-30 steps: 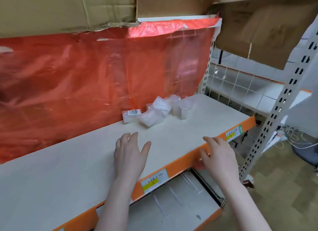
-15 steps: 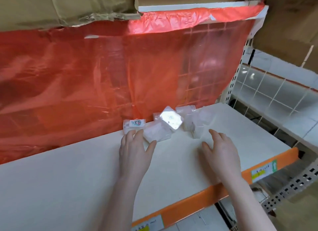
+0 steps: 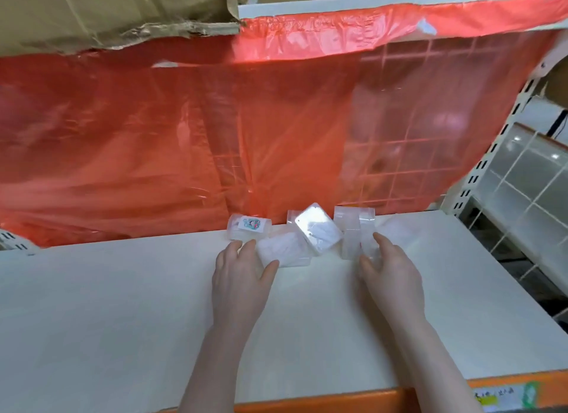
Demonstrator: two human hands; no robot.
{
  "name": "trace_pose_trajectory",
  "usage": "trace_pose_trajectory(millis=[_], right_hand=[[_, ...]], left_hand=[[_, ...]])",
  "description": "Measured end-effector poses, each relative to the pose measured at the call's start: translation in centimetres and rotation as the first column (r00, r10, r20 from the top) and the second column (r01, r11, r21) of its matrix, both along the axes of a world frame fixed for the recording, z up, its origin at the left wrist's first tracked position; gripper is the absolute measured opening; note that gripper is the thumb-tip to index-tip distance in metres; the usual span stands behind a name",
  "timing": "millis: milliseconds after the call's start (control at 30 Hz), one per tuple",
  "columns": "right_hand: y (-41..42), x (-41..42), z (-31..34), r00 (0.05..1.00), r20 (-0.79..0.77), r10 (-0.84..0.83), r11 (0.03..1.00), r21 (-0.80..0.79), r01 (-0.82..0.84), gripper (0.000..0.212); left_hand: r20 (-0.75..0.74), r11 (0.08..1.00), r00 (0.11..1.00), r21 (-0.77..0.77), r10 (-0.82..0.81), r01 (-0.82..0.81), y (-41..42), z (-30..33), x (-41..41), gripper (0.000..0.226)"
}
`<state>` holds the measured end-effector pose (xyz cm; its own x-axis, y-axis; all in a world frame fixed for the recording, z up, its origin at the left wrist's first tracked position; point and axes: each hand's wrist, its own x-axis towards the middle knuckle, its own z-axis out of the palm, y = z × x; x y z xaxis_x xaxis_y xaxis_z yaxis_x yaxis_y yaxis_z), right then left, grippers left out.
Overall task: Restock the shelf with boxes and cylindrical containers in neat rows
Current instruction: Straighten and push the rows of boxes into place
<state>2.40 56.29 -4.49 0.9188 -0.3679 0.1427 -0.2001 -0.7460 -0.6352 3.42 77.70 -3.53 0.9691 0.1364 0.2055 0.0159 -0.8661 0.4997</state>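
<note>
Head view, one entry. Shelf (image 3: 153, 305): clear boxes (image 3: 318, 232) jumbled at the back, against the red sheet (image 3: 153, 142). Your left hand (image 3: 239, 277) has come forward from the shelf edge; fingers loose, thumb touching a flat pack (image 3: 285, 252). Your right hand (image 3: 392, 274), fingers straight, touches an upright container (image 3: 356, 240). Neither grip has closed; judged: straightening begins.

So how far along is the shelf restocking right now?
Barely started. No neat row yet: the clear plastic boxes sit in a jumbled cluster at the back of the shelf, one tilted. The left hand touches a box; the right hand touches another box. Straightening all of them remains.
</note>
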Motion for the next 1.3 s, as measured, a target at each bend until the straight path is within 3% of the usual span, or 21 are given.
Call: trace_pose_trajectory(millis=[167,300,567,700,867,1133,1300], right_hand=[[-2.1,-0.6,0.0,1.000,0.023,-0.011,0.982,0.190,0.006,0.047],[-3.5,-1.4,-0.2,0.999,0.023,-0.022,0.975,0.223,0.016,0.041],[-4.6,-1.0,-1.7,0.999,-0.016,-0.046,0.998,-0.054,0.045,0.038],[-3.5,-0.4,-1.7,0.998,-0.011,-0.059,0.987,-0.153,0.057,0.024],[-2.6,0.3,-1.5,0.992,-0.113,-0.050,0.960,-0.280,0.016,0.038],[-2.7,0.5,-1.6,0.993,-0.110,-0.052,0.961,-0.276,0.020,0.036],[-2.9,0.2,-1.7,0.993,-0.105,-0.054,0.960,-0.281,0.023,0.037]], left_hand=[[0.001,1.000,1.000,-0.004,-0.019,0.019,-1.2,-0.3,0.5,0.052],[-0.003,0.999,0.999,-0.013,-0.034,0.034,-1.9,-0.8,1.1,0.052],[0.008,0.998,0.998,-0.002,-0.069,0.069,-2.6,-1.3,2.0,0.052],[0.020,0.995,0.995,0.033,-0.096,0.095,-2.1,-1.4,2.5,0.054],[0.039,0.985,0.987,0.076,-0.158,0.154,-1.5,-1.7,3.3,0.060],[0.130,0.978,0.971,0.080,-0.201,0.192,-0.8,-1.9,4.0,0.049],[0.134,0.976,0.966,0.027,-0.220,0.218,-0.4,-1.0,3.6,0.029]])
